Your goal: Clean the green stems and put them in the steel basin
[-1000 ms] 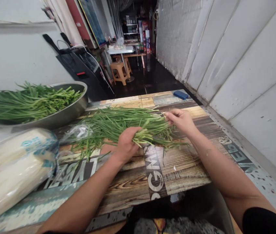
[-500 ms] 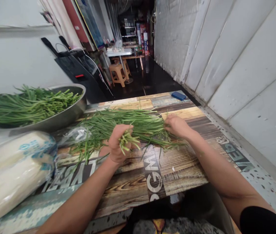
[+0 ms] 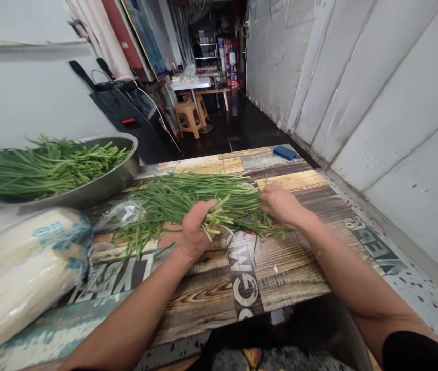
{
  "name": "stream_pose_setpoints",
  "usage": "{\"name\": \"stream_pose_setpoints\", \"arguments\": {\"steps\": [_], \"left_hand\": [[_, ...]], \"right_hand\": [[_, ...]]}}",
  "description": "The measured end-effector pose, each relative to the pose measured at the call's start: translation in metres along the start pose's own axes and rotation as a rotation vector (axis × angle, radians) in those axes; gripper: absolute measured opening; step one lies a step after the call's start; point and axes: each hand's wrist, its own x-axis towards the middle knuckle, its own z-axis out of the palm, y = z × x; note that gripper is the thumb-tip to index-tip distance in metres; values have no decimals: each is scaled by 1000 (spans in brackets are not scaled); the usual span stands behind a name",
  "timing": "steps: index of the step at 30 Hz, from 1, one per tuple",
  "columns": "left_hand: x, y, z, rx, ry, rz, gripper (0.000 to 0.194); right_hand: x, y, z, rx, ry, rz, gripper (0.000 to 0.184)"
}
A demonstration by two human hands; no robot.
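In the head view, the left hand (image 3: 198, 229) is gripping a stalk bunch (image 3: 218, 216); the curled right hand (image 3: 281, 202) is resting at the end of the green pile (image 3: 180, 190) on the surface (image 3: 296, 273), its hold hidden. Sorting seems under way, probably calling for a light pinch next.

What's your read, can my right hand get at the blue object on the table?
Probably yes, with a stretch: the blue object lies on the table near its far edge, beyond your right hand, and nothing seems to block the way.
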Motion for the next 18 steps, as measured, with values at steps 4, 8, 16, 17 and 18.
{"name": "stream_pose_setpoints", "arguments": {"steps": [4,8,16,17,18], "left_hand": [[0,1,2,25,42,-48,29],[4,7,1,-58,33,-106,23],[18,22,-4,-117,-182,4,28],[18,22,-3,-131,-226,23,26],[18,22,-3,-138,-250,27,24]], "right_hand": [[1,2,-1,15,123,-90,16],[1,-6,-14,295,277,-173,14],[-2,-45,-8,587,184,-205,10],[-2,-47,-6,582,180,-225,11],[-2,-48,-5,581,184,-226,11]]}}
